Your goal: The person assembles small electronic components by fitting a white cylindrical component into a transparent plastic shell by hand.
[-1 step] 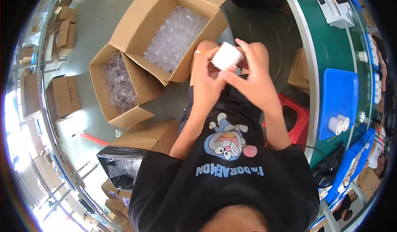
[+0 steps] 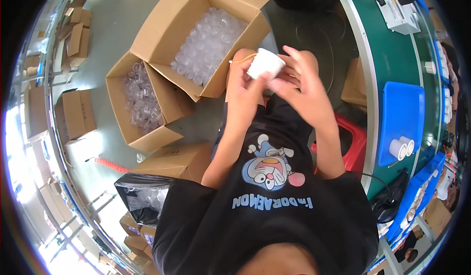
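Observation:
My left hand (image 2: pixel 244 86) grips a white, short cylinder-shaped housing (image 2: pixel 265 64) above my lap, its thumb on the near side. A thin yellow-orange wire (image 2: pixel 245 58) with a small pale connector sticks out of the housing on the left, over my left fingers. My right hand (image 2: pixel 305 91) is close on the housing's right side, slightly blurred. Its fingers are apart and loosely curved, the index finger raised; whether the thumb touches the housing is hard to tell.
At upper left, an open carton (image 2: pixel 171 25) holds many clear domed covers (image 2: pixel 211 42); a smaller carton (image 2: pixel 115 81) holds clear plastic parts (image 2: pixel 143 98). A green workbench (image 2: pixel 365 10) on the right carries a blue tray (image 2: pixel 402 113) with two white cylinders (image 2: pixel 402 147). A red stool (image 2: pixel 355 145) is beside me.
The white housing has shifted slightly left and tilted. More of the yellow-orange wire shows. My right hand has drawn a little to the right, its fingers looser around the housing.

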Demonstrator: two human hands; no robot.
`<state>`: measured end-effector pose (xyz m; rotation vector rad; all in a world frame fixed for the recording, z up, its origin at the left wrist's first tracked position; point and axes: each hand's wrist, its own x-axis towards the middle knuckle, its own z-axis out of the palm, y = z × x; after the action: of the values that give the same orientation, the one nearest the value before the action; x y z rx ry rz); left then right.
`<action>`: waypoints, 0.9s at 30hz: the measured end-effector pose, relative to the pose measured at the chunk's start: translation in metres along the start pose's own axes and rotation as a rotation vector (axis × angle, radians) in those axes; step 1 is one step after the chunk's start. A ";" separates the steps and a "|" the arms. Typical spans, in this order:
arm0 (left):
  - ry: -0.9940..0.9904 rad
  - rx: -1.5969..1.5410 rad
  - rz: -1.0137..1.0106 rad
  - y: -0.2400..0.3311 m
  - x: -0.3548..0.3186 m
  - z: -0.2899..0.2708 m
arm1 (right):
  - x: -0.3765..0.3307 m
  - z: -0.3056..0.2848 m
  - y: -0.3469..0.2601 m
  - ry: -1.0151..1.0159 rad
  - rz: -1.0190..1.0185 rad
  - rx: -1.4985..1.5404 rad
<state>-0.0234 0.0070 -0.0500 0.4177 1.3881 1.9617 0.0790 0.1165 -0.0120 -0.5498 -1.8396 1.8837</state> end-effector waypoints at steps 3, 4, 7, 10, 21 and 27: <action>-0.045 -0.466 -0.325 0.013 0.004 -0.002 | -0.006 -0.017 0.000 0.145 0.131 0.297; -0.072 -0.620 -0.448 0.015 0.005 -0.003 | -0.010 -0.021 0.005 0.173 0.157 0.281; -0.093 -0.765 -0.516 0.019 0.002 0.000 | -0.021 -0.029 0.014 0.183 0.203 0.240; -0.254 -0.764 -0.412 0.019 -0.002 -0.004 | -0.033 -0.032 0.011 0.130 0.261 0.221; -0.507 0.956 0.837 0.045 -0.012 0.015 | -0.039 -0.033 -0.014 0.009 0.049 0.409; -0.391 0.950 0.315 0.026 0.008 -0.001 | -0.075 -0.086 -0.051 0.140 -0.028 0.307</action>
<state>-0.0386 0.0071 -0.0276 1.4321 1.9826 1.1925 0.1912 0.1448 0.0344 -0.5300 -1.4284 2.0041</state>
